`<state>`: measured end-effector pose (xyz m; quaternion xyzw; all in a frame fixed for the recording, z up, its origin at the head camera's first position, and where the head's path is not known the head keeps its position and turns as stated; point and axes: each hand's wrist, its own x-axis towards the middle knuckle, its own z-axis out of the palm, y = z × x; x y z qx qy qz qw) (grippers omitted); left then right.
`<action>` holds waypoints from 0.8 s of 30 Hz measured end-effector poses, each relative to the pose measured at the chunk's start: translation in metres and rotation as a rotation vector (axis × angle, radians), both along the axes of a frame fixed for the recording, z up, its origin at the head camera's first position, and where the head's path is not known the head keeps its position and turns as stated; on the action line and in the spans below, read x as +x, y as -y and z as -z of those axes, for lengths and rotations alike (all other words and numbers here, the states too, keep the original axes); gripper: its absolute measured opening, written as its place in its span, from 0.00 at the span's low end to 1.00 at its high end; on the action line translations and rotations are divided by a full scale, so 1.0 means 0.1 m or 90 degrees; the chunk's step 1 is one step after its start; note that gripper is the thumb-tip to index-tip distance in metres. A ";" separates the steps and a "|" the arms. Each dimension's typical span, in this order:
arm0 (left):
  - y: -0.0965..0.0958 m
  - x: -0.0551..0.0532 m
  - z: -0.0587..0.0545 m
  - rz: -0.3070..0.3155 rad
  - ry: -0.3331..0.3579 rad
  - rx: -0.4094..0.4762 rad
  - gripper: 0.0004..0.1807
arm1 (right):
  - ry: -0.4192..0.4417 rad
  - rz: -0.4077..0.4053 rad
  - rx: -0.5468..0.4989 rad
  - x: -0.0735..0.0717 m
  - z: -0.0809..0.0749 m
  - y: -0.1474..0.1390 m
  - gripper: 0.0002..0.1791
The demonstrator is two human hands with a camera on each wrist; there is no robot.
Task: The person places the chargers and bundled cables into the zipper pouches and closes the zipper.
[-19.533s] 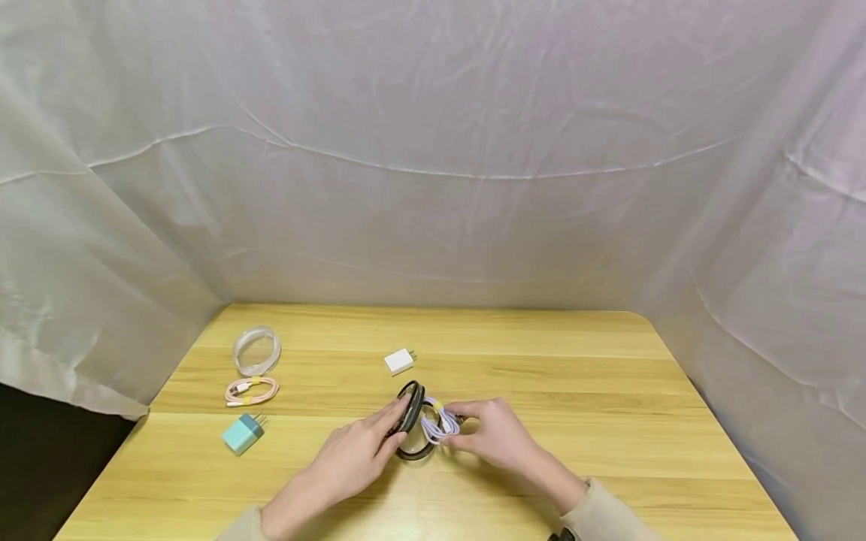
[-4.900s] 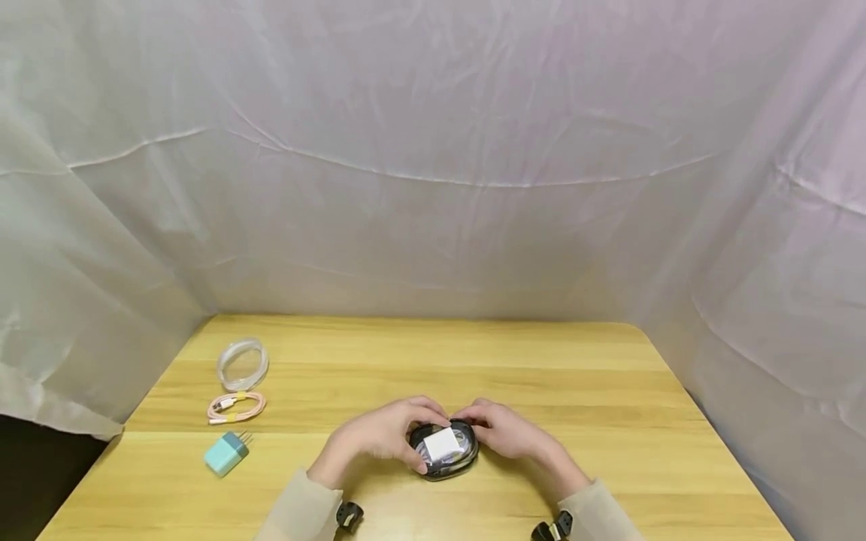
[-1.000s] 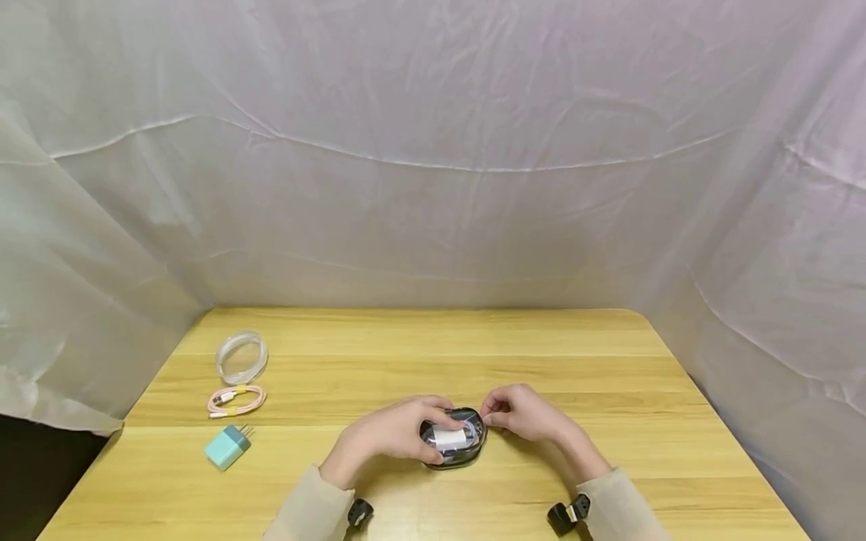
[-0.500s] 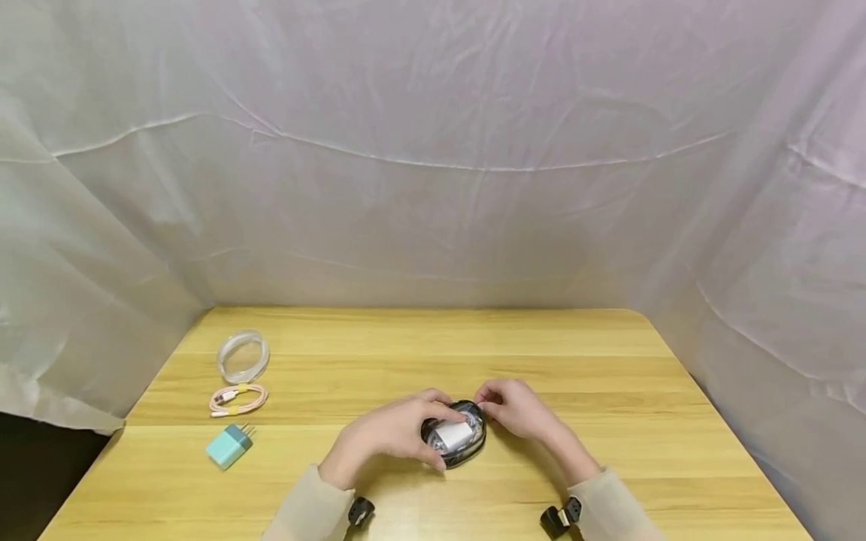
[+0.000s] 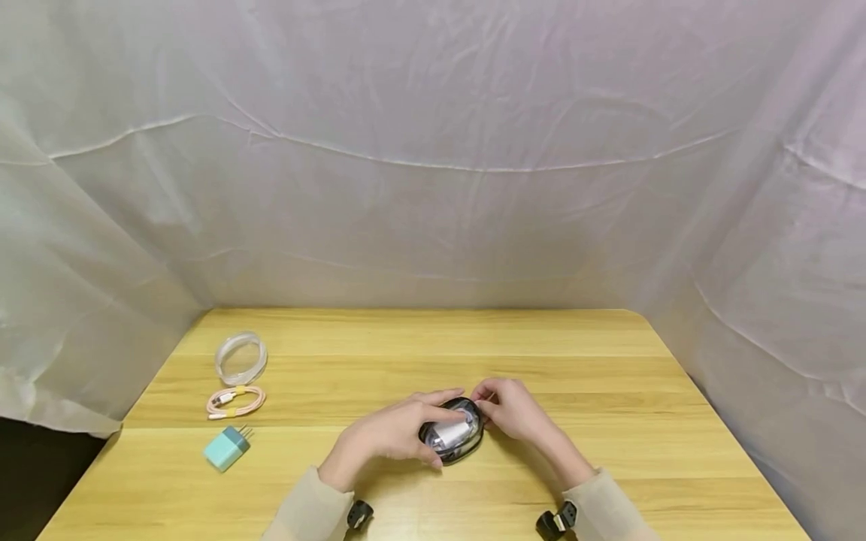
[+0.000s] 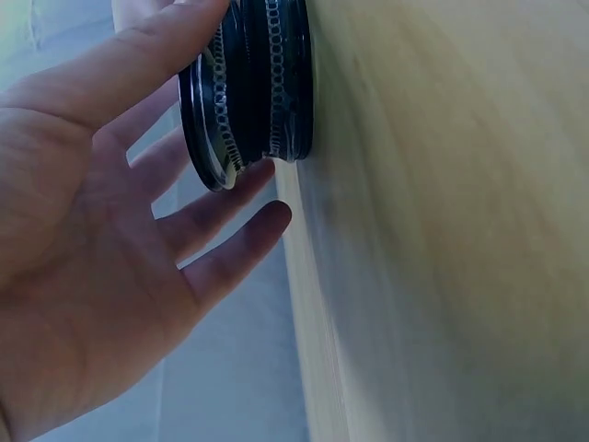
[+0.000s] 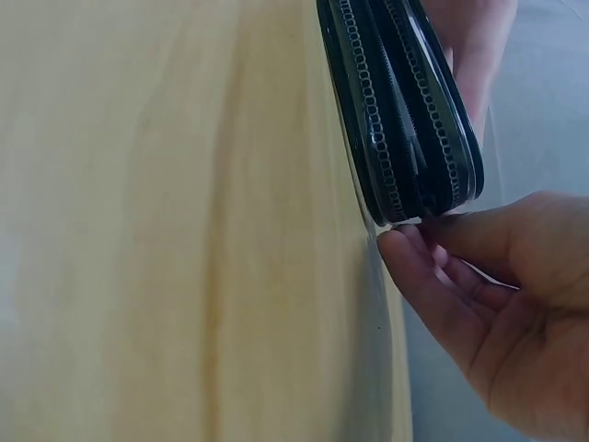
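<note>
Left hand (image 5: 392, 430) arched, I grip the dark-rimmed clear case (image 5: 452, 434) on the wooden table (image 5: 609, 406), thumb at its near edge, fingers reaching over its top toward the far side. From the other side, my right hand (image 5: 516, 412) angles inward, thumb and forefinger pinching at the end of its zip (image 7: 410, 138), other fingers curled behind; the fingertips hide the exact hold.

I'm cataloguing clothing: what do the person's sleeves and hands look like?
The left beige cloth sleeve and the right beige cloth sleeve look plain. A small black device shows by the left one, another black device by the right. The left hand and right hand are ungloved.
</note>
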<state>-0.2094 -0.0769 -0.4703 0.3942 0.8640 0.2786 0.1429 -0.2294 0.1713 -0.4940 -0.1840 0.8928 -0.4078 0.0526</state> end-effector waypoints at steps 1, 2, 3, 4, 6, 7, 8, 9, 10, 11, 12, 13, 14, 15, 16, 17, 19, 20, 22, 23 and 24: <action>0.00 0.01 0.00 -0.001 -0.002 -0.003 0.43 | 0.000 0.000 0.000 0.00 0.00 0.00 0.07; 0.00 0.01 0.01 -0.003 -0.003 -0.006 0.42 | -0.001 -0.001 0.002 0.00 0.00 0.00 0.07; 0.00 0.02 0.01 -0.005 -0.005 -0.010 0.42 | -0.002 -0.001 0.005 0.01 0.00 0.00 0.07; 0.00 0.02 0.01 -0.007 -0.005 -0.013 0.42 | -0.003 -0.001 0.008 0.01 0.00 0.00 0.07; -0.01 0.03 0.00 -0.011 -0.005 -0.019 0.41 | -0.008 0.001 0.017 0.00 0.00 0.00 0.07; -0.01 0.03 0.00 -0.012 -0.007 -0.022 0.41 | -0.011 0.002 0.021 0.00 0.00 0.00 0.07; -0.02 0.03 0.00 -0.014 -0.007 -0.025 0.40 | -0.012 0.003 0.023 0.00 0.00 0.00 0.07; -0.02 0.04 -0.01 -0.017 -0.008 -0.028 0.40 | -0.011 0.005 0.024 0.00 0.00 0.00 0.07; -0.03 0.04 -0.01 -0.020 -0.008 -0.032 0.40 | -0.011 0.007 0.025 0.00 0.00 0.00 0.08; -0.03 0.04 -0.02 -0.024 -0.006 -0.034 0.40 | -0.009 0.009 0.025 0.00 0.00 0.00 0.08; -0.04 0.05 -0.02 -0.028 -0.004 -0.036 0.40 | -0.007 0.010 0.024 0.00 0.00 0.00 0.08; -0.04 0.05 -0.01 -0.031 -0.004 -0.040 0.40 | -0.004 0.011 0.022 0.00 0.00 -0.01 0.08; -0.05 0.05 -0.01 -0.034 -0.002 -0.042 0.40 | -0.003 0.013 0.023 0.00 0.01 -0.01 0.08; -0.05 0.05 -0.01 -0.037 -0.001 -0.045 0.40 | -0.002 0.014 0.025 0.00 0.00 -0.01 0.08; -0.05 0.05 -0.01 -0.039 -0.001 -0.046 0.40 | -0.002 0.016 0.028 0.00 0.01 -0.01 0.08; -0.06 0.05 0.00 -0.041 0.000 -0.048 0.40 | -0.001 0.018 0.031 0.00 0.01 -0.02 0.08; -0.06 0.05 0.01 -0.042 -0.001 -0.050 0.40 | 0.001 0.020 0.038 0.00 0.01 -0.03 0.07; -0.06 0.05 0.00 -0.042 -0.001 -0.049 0.40 | 0.003 0.020 0.042 0.00 0.00 -0.03 0.07; -0.07 0.05 0.00 -0.046 0.002 -0.048 0.40 | 0.002 0.016 0.053 0.00 -0.01 -0.05 0.07; -0.07 0.06 0.00 -0.049 0.006 -0.048 0.39 | 0.002 0.012 0.058 0.00 -0.01 -0.06 0.07; -0.07 0.06 0.00 -0.053 0.008 -0.048 0.39 | -0.004 0.005 0.062 -0.01 -0.02 -0.07 0.06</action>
